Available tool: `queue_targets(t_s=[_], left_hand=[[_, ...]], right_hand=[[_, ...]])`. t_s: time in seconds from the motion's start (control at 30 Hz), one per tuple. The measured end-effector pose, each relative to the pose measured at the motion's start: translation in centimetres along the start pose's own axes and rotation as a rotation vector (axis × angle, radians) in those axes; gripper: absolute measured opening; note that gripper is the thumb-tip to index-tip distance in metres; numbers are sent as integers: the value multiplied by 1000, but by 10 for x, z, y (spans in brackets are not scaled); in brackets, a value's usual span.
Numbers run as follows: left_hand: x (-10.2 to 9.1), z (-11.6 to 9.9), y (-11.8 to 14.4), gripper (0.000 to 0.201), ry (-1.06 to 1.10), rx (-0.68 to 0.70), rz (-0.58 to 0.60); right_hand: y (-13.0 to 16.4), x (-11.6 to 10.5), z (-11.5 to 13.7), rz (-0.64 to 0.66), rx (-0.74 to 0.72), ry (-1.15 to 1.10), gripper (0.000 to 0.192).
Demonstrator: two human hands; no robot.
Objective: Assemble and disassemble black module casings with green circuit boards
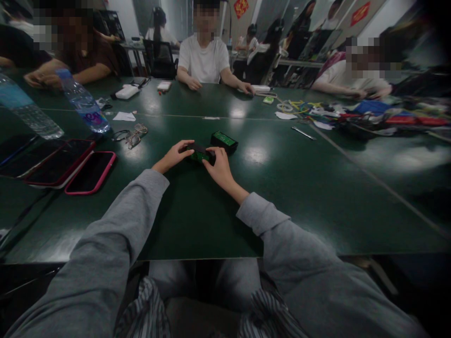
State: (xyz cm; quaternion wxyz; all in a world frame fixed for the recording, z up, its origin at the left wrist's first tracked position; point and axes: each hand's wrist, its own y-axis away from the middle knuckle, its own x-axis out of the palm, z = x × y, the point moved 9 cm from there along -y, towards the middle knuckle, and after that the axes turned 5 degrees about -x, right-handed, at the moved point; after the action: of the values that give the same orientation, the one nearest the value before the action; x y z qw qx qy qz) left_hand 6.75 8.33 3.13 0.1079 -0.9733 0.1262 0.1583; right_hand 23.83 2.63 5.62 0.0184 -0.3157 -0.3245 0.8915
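Note:
Between my two hands is a small black case with a green circuit board (199, 153) facing me, held just above or on the dark green table (211, 216). My left hand (174, 156) grips its left end, thumb on the near side and fingers over the top. At the right end, my right hand (220, 168) pinches it the same way. Right behind it on the table lies a second black case with a green circuit board (224, 141) showing on top. How the held case's underside looks is hidden.
Left of my arms lie a pink-edged phone (92, 172), a stack of dark tablets (59, 162), glasses (134, 137) and water bottles (84, 103). Tweezers (303, 133) and tangled cables (338, 112) lie at right. A person (204, 58) sits opposite; others sit on both sides.

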Motion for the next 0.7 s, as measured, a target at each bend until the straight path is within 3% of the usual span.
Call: queue_targets(t_s=[0.7], left_hand=[[0,-1,0,56,7,-3,-1]], right_hand=[[1,0,0,26,0,5,34]])
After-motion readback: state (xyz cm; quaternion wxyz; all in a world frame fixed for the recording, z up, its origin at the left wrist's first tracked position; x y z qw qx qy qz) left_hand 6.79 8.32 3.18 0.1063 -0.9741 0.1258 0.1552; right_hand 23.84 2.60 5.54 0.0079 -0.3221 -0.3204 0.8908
